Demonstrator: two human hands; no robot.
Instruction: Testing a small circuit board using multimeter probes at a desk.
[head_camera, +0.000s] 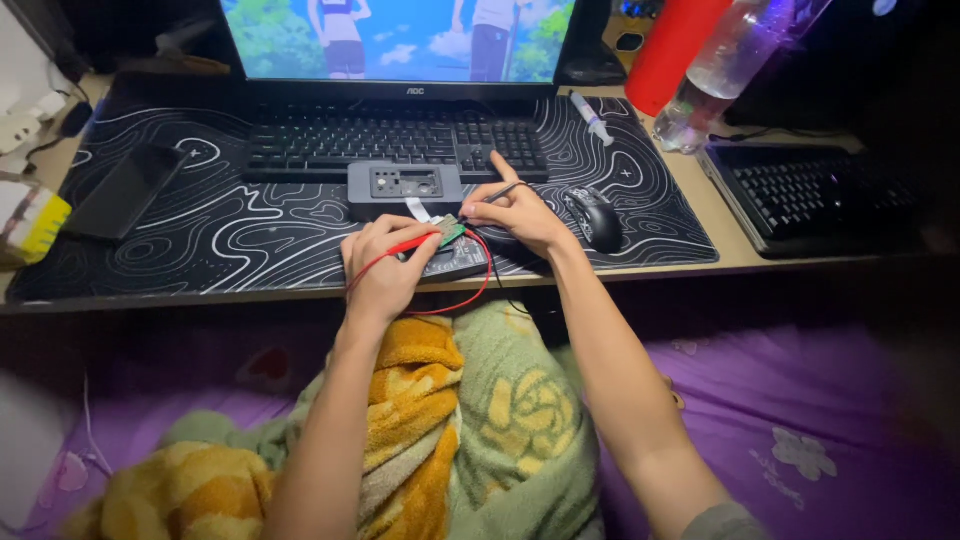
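2 hands meet over a green circuit board (449, 233): left hand (385, 262) pinches a red probe (412, 244), right hand (520, 215) a black probe (500, 192).

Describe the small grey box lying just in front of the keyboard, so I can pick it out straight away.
Start at the monitor and come down past the black keyboard onto the swirl-patterned desk mat. The grey box lies flat against the keyboard's near edge, just beyond the left hand and right hand. Unlike the black mouse beside it, it is rectangular, with a recessed panel of cut-outs on top.
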